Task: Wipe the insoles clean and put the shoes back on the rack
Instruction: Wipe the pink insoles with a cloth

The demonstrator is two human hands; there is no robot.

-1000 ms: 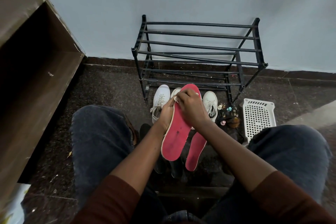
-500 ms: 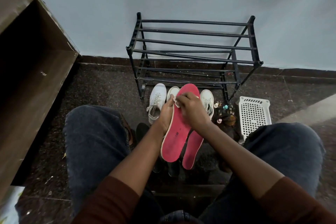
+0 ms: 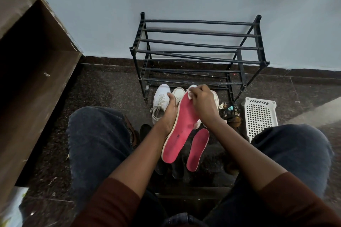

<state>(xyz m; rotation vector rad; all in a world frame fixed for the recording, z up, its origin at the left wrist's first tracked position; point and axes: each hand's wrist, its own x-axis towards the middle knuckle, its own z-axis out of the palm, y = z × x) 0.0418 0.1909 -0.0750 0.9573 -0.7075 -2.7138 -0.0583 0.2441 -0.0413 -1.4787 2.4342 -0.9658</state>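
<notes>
Our left hand (image 3: 170, 114) grips the pink insole (image 3: 180, 134) from beneath, holding it above the floor (image 3: 110, 88); our right hand (image 3: 204, 105) pinches a white wipe (image 3: 191, 90), which has slid up to the toe since a moment ago, so we judge this face nearly wiped. The small dark print near its heel is too small to read

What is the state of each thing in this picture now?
Held insole: tilted, gripped by the left hand.
Cloth: pinched by the right hand, on the held insole's toe end.
Floor insole: flat, pink side up.
Shoes: on the floor before the rack, not on it.
Rack: upright against the wall.
Basket: on the floor beside the rack.
</notes>
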